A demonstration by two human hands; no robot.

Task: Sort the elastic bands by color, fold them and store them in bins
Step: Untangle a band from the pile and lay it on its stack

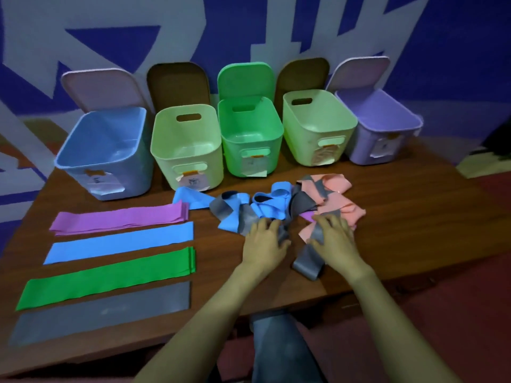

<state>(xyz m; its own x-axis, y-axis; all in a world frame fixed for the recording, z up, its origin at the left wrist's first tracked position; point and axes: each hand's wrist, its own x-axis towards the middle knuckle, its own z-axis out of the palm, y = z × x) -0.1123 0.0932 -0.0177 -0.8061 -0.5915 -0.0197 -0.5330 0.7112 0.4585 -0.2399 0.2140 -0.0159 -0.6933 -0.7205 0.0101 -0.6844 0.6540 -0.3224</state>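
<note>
A grey band [307, 265] is gripped by the curled fingers of the left hand [264, 240] and right hand [336, 239] at the near edge of the pile [276, 205], mid-desk [387, 217], seemingly to be freed. 4 stacks [110, 275] are laid flat at left, kept apart by color. 5 bins [250, 147] are stood open behind.
</note>
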